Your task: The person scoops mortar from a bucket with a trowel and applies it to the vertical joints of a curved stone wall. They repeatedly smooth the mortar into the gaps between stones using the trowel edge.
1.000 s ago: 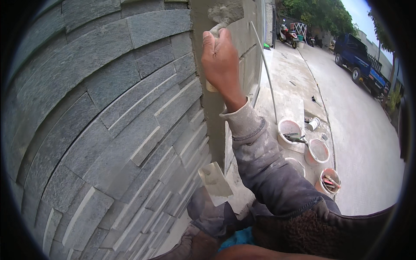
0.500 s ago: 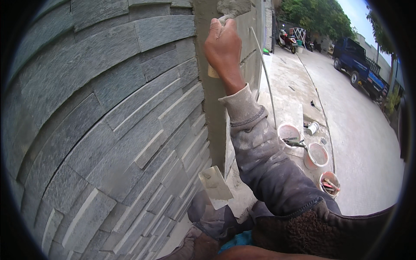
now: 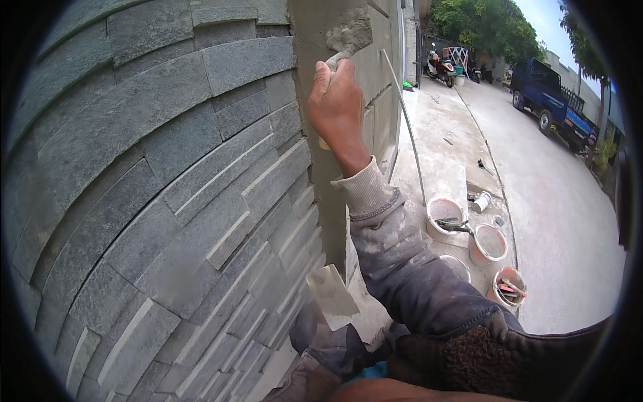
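My right hand (image 3: 338,107) is closed round the handle of a trowel, and the wooden end shows below the fist. Mortar-coated, the trowel blade (image 3: 349,37) points up against a strip of smooth grey mortar (image 3: 329,201) on the wall's edge. Grey stone cladding (image 3: 201,161) in stepped strips covers the wall to the left of this strip. Low down, near the foot of the wall, a cream rectangular board (image 3: 331,295) is tilted, with some mortar at its lower edge. What supports the board is hidden. My left hand does not show.
Buckets (image 3: 487,242) stand on the pavement at right, one (image 3: 509,287) with tools in it. A white can (image 3: 481,202) lies near them. A thin rod (image 3: 408,127) leans by the wall. Farther off are a blue pickup truck (image 3: 546,94) and a scooter (image 3: 442,67).
My right hand and the trowel have come lower along the mortar strip and slightly left. Another bucket's rim now shows beside my sleeve. The dark smear near the board's top no longer shows.
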Tool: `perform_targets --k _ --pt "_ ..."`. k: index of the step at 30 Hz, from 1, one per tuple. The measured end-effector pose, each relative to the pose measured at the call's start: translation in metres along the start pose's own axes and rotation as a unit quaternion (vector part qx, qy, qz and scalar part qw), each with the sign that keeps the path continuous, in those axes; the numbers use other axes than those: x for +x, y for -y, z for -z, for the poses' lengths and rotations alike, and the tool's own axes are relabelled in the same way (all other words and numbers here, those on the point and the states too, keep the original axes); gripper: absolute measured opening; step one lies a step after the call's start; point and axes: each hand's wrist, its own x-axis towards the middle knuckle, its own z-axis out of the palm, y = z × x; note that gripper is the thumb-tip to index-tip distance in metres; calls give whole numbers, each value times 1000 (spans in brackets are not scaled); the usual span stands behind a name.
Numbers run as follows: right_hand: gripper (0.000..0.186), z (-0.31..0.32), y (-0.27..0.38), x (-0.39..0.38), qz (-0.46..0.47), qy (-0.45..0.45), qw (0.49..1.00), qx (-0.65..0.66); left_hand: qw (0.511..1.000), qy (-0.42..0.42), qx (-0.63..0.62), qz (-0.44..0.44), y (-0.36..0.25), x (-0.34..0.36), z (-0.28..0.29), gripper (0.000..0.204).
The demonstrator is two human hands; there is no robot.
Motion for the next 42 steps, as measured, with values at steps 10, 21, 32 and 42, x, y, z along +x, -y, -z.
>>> perform_targets --k 10,21,32,42 --pt "38 -23 22 53 55 32 998 -23 999 4 31 -4 -7 5 2 49" --pt "35 38 -11 37 40 -40 996 65 996 -4 83 -16 -7 7 -5 48" --pt "40 239 -163 -224 -425 475 629 446 816 -33 549 -176 6 67 -114 46" --pt "47 258 -169 -243 -444 608 557 352 996 65 43 53 30 41 -53 43"
